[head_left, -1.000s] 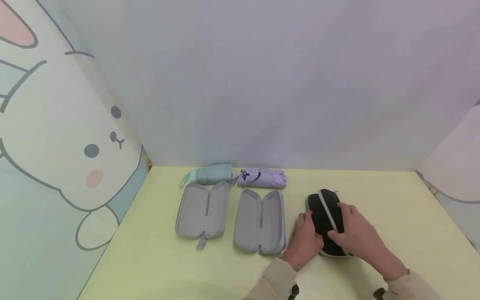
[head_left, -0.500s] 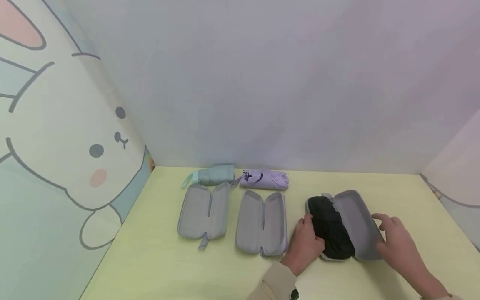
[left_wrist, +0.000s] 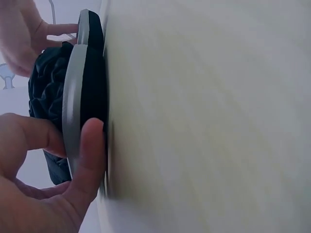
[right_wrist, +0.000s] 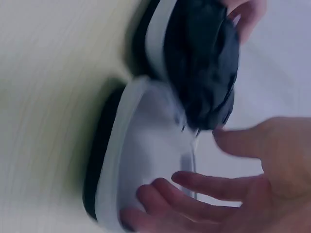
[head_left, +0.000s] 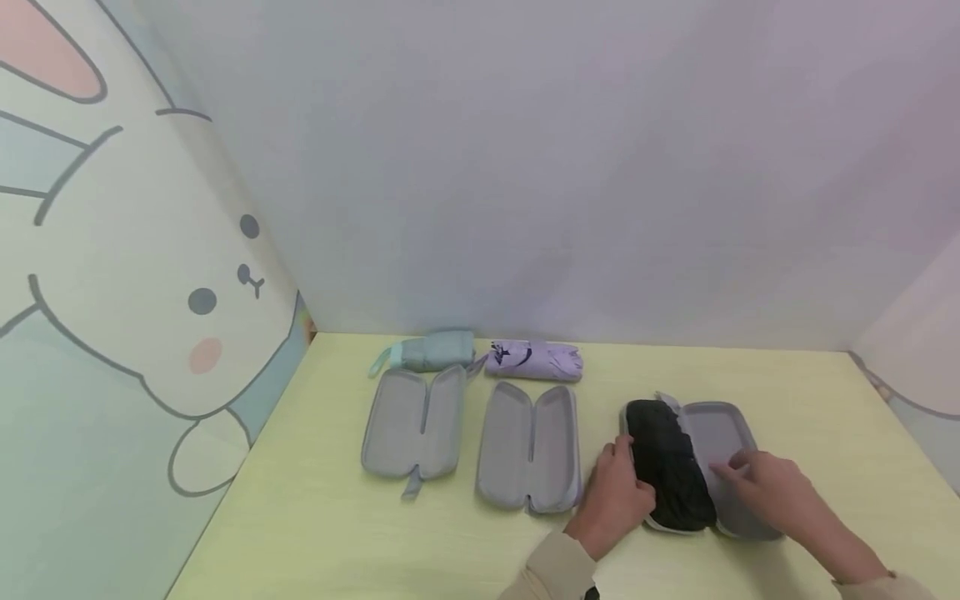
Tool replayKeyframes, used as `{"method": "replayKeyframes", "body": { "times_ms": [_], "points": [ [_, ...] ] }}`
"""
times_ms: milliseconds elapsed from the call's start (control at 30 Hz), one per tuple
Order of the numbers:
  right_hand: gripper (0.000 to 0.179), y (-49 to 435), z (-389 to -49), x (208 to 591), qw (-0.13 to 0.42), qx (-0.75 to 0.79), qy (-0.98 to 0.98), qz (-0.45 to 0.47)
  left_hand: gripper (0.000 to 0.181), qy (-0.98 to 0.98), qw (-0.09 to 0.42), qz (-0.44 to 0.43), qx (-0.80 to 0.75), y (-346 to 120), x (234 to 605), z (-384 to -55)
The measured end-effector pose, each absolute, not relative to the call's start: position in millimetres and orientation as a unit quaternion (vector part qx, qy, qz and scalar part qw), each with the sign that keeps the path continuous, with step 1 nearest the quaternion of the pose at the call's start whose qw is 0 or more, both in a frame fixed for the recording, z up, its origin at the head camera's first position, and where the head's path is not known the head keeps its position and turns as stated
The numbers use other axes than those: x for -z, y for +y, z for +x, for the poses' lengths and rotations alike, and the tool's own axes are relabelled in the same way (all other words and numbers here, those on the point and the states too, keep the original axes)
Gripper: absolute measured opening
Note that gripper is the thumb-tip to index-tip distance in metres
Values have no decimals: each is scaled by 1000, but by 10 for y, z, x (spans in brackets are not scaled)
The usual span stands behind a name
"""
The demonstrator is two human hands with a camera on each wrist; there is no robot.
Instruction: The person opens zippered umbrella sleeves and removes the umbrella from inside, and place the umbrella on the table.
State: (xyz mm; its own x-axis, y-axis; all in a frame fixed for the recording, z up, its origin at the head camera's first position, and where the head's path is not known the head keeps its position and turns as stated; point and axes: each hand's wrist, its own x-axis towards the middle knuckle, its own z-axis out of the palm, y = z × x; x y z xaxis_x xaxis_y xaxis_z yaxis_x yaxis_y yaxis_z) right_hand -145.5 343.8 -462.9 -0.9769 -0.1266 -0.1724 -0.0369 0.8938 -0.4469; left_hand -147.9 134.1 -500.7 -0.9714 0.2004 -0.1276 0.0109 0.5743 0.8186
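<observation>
A zip case (head_left: 712, 422), black outside with a grey lining, lies unfolded at the right of the table. Its left half holds a bundle of gathered black fabric, which looks like a folded umbrella (head_left: 667, 467). My left hand (head_left: 617, 496) grips that half's outer edge; in the left wrist view, thumb and fingers pinch across the grey rim (left_wrist: 73, 97). Over the bare right half is my right hand (head_left: 776, 492), its fingers loosely bent and holding nothing. Up close, its thumb (right_wrist: 238, 141) is near the black bundle; whether it touches I cannot tell.
Two more grey-lined cases, one on the left (head_left: 397, 425) and one in the middle (head_left: 506, 450), lie unfolded. Behind them are a teal folded umbrella (head_left: 438, 351) and a purple one (head_left: 536, 360), near the back wall (head_left: 570, 208).
The case's upper half has been swung over to the right and laid flat, uncovering the black bundle. My right hand let go of it and came back leftward. The left hand kept its grip.
</observation>
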Motion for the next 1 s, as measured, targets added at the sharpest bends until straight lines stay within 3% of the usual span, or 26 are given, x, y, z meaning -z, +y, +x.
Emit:
{"method": "replayKeyframes", "body": {
  "times_ms": [167,367,533,767,1000],
  "points": [
    [53,3182,-1475,4611,142,257,955,-43,59,883,101,66,-453,1318,5009,-1470],
    [84,2946,-1529,4564,133,242,960,-51,61,889,96,82,-440,1300,5015,-1479],
    [90,2808,-1583,4567,141,230,961,-62,58,894,98,90,-429,1292,4998,-1490],
    [88,2702,-1635,4604,109,201,972,-56,58,903,76,99,-410,1270,5001,-1476],
    [82,2689,-1697,4651,101,198,973,-57,66,902,105,76,-413,1329,4956,-1452]
  ]
}}
